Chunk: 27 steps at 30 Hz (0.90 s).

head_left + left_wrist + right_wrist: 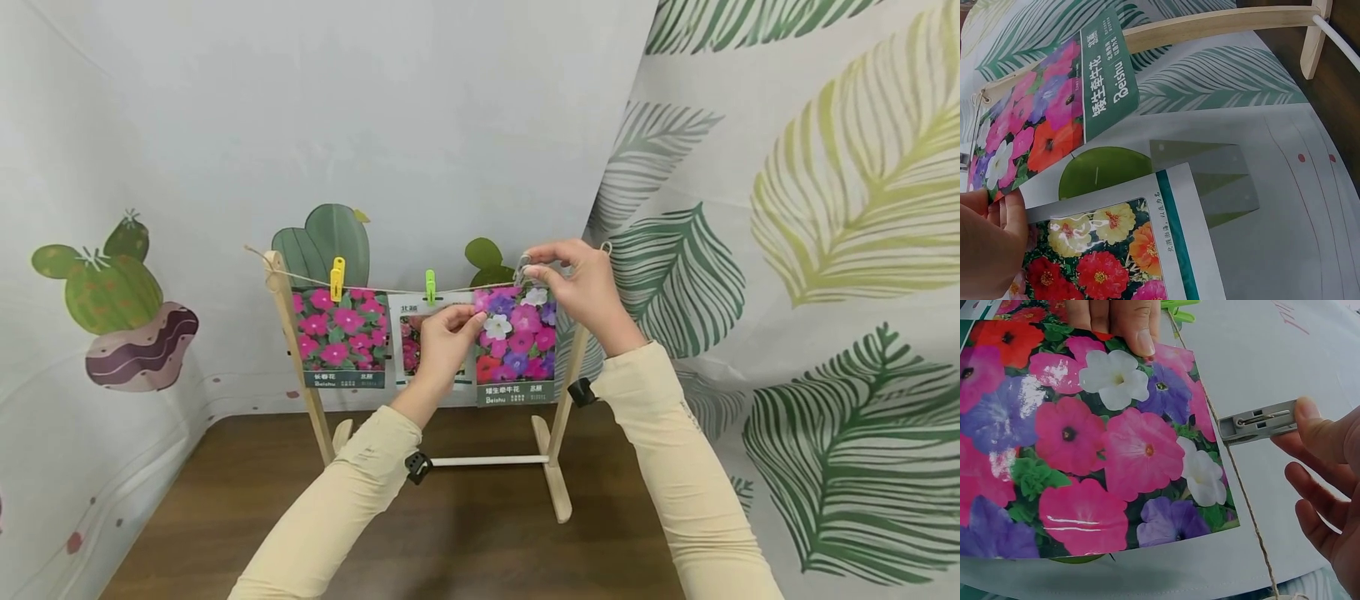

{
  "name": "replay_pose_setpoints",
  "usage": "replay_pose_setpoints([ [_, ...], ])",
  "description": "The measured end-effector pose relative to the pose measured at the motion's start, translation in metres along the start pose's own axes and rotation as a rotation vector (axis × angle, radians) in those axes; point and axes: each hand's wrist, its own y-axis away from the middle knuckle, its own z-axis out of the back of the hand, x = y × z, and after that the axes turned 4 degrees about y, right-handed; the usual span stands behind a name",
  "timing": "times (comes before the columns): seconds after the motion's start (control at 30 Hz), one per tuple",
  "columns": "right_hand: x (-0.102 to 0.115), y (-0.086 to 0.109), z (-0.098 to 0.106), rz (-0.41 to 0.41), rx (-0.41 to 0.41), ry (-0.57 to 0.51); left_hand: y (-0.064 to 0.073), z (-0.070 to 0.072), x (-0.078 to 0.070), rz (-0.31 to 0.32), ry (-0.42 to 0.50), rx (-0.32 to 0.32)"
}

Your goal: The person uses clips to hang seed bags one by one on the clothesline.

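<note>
A seed packet (517,342) with pink, purple and white flowers stands against a twine line (1250,519) on a wooden rack. My left hand (446,342) pinches its left edge near the top, thumb in front. Between right thumb and fingers, my right hand (581,283) pinches a grey clothespin (1260,420). The clothespin's tip meets the twine at the packet's top edge; whether it clamps the packet, I cannot tell. Behind my left hand hangs a white-bordered flower packet (1104,250) under a green clothespin (431,286). A yellow clothespin (337,279) holds a pink-flower packet (345,333) farther left.
The rack's left post (300,358) and right post (573,375) carry the twine, and a white rod (487,461) joins them low down. It stands on a brown wooden table (225,500). Printed cloth (450,125) hangs behind and at the right.
</note>
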Motion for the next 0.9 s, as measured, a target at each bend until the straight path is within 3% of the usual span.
replay_pose_setpoints([
  [0.6,-0.0061,-0.0018,-0.0022,-0.124,0.095,-0.039,-0.0071,-0.0031,0.004,-0.041,-0.009,-0.03],
  [0.9,-0.0057,-0.0034,-0.0032,-0.179,0.131,-0.062,-0.0058,-0.0027,0.0051,-0.025,-0.03,-0.028],
])
